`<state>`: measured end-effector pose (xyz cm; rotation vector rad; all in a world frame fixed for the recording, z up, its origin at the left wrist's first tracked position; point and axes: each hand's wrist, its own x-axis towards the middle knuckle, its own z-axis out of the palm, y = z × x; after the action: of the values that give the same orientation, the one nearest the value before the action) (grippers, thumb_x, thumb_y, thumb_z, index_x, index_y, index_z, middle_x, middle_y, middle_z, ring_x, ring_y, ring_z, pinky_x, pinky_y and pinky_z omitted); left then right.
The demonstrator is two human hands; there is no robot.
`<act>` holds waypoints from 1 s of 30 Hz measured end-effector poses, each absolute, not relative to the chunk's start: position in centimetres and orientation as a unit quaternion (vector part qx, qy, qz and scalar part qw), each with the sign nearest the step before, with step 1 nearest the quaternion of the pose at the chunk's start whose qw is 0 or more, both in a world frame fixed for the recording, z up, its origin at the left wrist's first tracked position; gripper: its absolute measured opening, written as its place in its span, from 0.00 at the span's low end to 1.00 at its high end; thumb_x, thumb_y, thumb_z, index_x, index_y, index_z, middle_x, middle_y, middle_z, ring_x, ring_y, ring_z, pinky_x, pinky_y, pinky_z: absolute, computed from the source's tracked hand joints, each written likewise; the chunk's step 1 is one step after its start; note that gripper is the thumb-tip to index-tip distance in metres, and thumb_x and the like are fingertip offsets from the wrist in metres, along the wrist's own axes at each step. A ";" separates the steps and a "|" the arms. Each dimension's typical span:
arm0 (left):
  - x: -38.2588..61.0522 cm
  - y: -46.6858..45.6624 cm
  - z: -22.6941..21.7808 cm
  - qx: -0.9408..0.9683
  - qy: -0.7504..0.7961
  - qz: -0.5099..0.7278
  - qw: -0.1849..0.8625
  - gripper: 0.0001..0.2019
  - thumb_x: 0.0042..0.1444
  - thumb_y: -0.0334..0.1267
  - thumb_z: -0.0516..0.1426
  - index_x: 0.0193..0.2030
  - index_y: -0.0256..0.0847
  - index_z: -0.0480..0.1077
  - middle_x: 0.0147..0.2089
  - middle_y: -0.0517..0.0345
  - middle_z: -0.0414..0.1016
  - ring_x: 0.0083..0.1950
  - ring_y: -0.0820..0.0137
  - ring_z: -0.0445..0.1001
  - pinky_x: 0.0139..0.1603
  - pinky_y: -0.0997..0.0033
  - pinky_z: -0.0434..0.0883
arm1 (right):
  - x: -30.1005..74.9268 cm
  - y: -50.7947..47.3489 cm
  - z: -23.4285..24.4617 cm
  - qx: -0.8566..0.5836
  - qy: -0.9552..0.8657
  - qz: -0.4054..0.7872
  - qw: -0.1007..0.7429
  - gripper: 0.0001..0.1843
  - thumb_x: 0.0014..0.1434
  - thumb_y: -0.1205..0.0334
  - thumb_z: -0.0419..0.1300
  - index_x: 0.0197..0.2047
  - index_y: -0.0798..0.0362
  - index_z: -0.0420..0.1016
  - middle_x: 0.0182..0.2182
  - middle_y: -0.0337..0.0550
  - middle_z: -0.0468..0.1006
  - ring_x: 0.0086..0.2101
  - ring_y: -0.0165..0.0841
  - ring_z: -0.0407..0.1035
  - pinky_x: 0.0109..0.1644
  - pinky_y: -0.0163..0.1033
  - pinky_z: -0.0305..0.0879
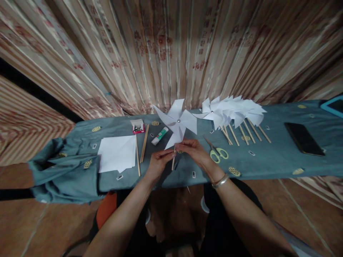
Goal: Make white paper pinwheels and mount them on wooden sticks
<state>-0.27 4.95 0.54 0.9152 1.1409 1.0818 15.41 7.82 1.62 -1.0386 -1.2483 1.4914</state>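
A white paper pinwheel [187, 123] with a silver pin at its centre faces me above the cloth. Its thin wooden stick [173, 165] runs down between my hands. My left hand [158, 161] pinches the stick from the left, thumb and fingers together. My right hand [195, 151], with a silver bangle on the wrist, closes its fingertips on the stick just below the paper blades. Behind my left hand lies a glue stick [160, 136]. Green-handled scissors [217, 153] rest on the cloth to the right of my right hand.
Several finished pinwheels [235, 110] overlap at the back right. White paper sheets [117, 153], loose wooden sticks [144, 143] and a small box of pins [138, 127] lie left. A black phone [304, 138] is far right. Curtains [160, 53] hang behind the table.
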 end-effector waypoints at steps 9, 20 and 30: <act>0.5 5.5 0.2 0.378 0.482 0.493 0.618 0.13 0.38 0.41 0.70 0.33 0.41 0.82 0.36 0.53 0.83 0.43 0.61 0.79 0.56 0.58 0.69 | 15.5 7.6 1.6 -0.468 -0.553 0.504 0.470 0.17 0.46 0.48 0.70 0.20 0.51 0.75 0.25 0.38 0.74 0.30 0.32 0.68 0.37 0.39 0.63; 1.6 6.1 -0.4 0.360 0.476 0.488 0.637 0.15 0.37 0.43 0.70 0.33 0.39 0.82 0.33 0.52 0.83 0.37 0.64 0.78 0.48 0.63 0.71 | 15.9 7.8 -0.1 -0.460 -0.494 0.525 0.519 0.12 0.44 0.53 0.71 0.27 0.52 0.80 0.29 0.38 0.77 0.33 0.32 0.70 0.40 0.39 0.66; 1.8 5.7 0.1 0.365 0.493 0.476 0.630 0.18 0.38 0.48 0.69 0.34 0.38 0.82 0.36 0.49 0.83 0.34 0.68 0.75 0.36 0.70 0.68 | 18.3 8.4 1.0 -0.510 -0.549 0.440 0.494 0.10 0.47 0.55 0.67 0.23 0.52 0.78 0.29 0.39 0.76 0.34 0.34 0.70 0.42 0.40 0.66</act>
<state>1.81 5.70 0.07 0.8351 1.1283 1.0911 18.34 8.36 1.04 -1.2368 -1.3317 1.0679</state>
